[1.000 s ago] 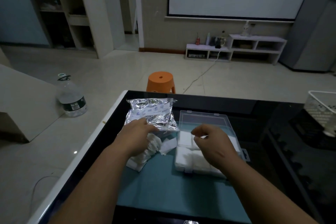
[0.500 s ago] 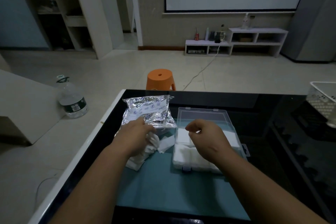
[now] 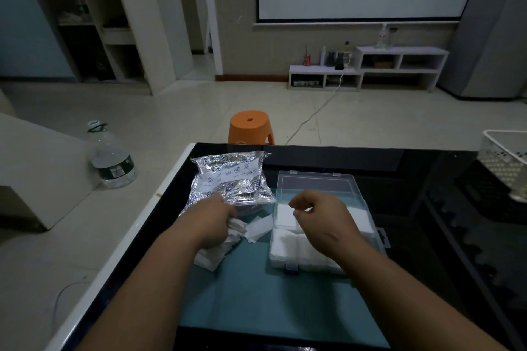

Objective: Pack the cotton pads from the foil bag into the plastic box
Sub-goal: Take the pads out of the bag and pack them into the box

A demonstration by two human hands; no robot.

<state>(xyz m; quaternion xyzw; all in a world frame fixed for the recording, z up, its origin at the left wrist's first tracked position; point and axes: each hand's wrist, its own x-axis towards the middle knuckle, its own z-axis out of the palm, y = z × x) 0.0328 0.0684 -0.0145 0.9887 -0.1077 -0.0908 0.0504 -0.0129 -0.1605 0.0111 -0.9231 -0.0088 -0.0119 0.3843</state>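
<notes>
Cotton pads (image 3: 258, 226): likely soft, featherlight; pinch by edges.
Left grip (image 3: 214, 219): clutches pads at foil bag (image 3: 231, 177).
Right grip (image 3: 322, 219): curled over plastic box (image 3: 313, 184); hold unclear.

Both bare forearms reach forward from the lower corners of the view and draw toward the middle, with the wrists roughly level and the hands apart. The left hand (image 3: 212, 219) lies palm down, knuckles up, its fingers curled round a bunch of cotton pads (image 3: 238, 227) — the fingertips are hidden beneath the hand. The right hand (image 3: 319, 219) hangs back up with the wrist slightly bent, fingers curled in and thumb close to the forefinger — whether anything is pinched between them cannot be told.
</notes>
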